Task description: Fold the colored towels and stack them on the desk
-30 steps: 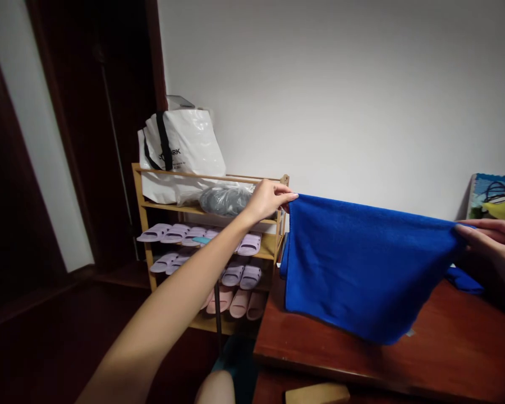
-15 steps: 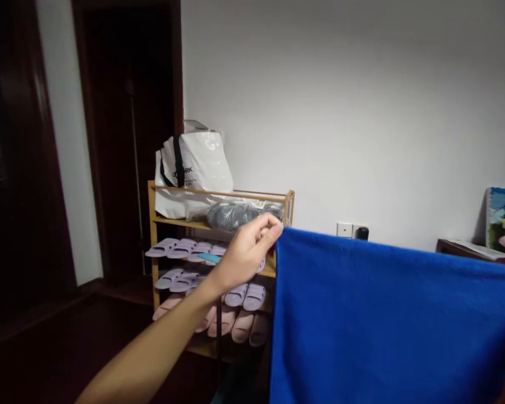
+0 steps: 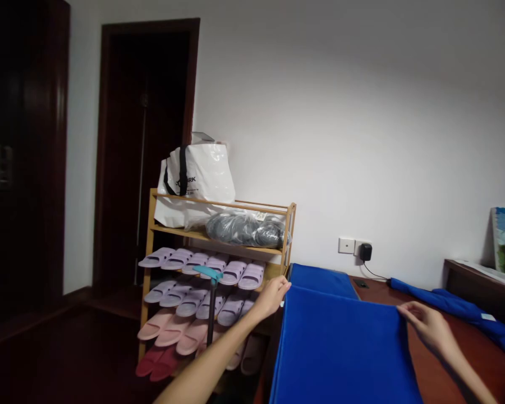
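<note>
A blue cloth (image 3: 345, 348) hangs stretched between my two hands at the lower right. My left hand (image 3: 273, 296) pinches its upper left corner, and my right hand (image 3: 429, 325) pinches the upper right corner. The cloth's lower part runs out of view. Just behind it, another flat blue cloth (image 3: 322, 279) lies on the reddish-brown table (image 3: 450, 362). Farther right on the table is a bunched blue cloth (image 3: 446, 303) with a white label.
Left of the table stands a wooden shoe rack (image 3: 151, 210) with several rows of slippers (image 3: 210, 269), a white bag (image 3: 206, 174) and a plastic-wrapped grey bundle (image 3: 246, 229). A teal-topped pole (image 3: 211, 303) rises before it. A black plug (image 3: 365, 252) sits in the wall socket.
The cloth has come down and now spans a narrower width. My right hand has come into clear view, moving inward. The table and the other blue cloths now show.
</note>
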The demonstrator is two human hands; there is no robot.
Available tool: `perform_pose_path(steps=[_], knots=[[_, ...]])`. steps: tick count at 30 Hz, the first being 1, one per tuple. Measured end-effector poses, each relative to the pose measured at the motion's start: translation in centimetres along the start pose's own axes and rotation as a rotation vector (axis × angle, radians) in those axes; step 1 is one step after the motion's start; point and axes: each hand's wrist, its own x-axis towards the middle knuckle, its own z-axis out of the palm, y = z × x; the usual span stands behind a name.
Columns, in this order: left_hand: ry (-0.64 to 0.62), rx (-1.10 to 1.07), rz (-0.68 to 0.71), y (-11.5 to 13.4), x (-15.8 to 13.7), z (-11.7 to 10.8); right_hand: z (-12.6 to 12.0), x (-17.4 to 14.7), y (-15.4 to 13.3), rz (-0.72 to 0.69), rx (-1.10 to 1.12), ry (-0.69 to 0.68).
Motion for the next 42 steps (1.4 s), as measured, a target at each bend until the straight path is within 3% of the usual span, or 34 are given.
perform_pose_path(steps=[5, 11, 16, 19, 22, 28, 34, 42], knots=[[-0.071, 0.185, -0.115, -2.4, 3.2, 5.5, 8.0, 1.7, 0.7, 0.027, -0.092, -0.117], [-0.132, 0.316, -0.149, -5.5, 4.1, 8.3, 11.2, 2.1, 1.4, -0.033, -0.204, -0.174], [-0.058, 0.345, -0.005, -4.2, 3.7, 9.4, 13.9, 2.2, -0.5, -0.215, -0.275, -0.188], [-0.122, 0.301, 0.185, -3.4, 3.2, 11.3, 16.2, 1.1, -1.6, -0.316, -0.257, -0.286], [-0.207, 0.279, 0.215, -4.1, 3.0, 13.4, 17.6, 0.0, -1.6, -0.3, -0.253, -0.37], [-0.197, 0.29, 0.211, -5.2, 2.8, 14.3, 17.3, -0.6, -1.2, -0.276, -0.258, -0.388], [-0.224, 0.286, 0.2, -3.7, 1.1, 13.1, 15.5, -2.3, -1.9, -0.28, -0.236, -0.387], [-0.253, 0.262, 0.209, -1.6, -3.5, 11.1, 12.6, -7.1, -2.7, -0.285, -0.267, -0.37]])
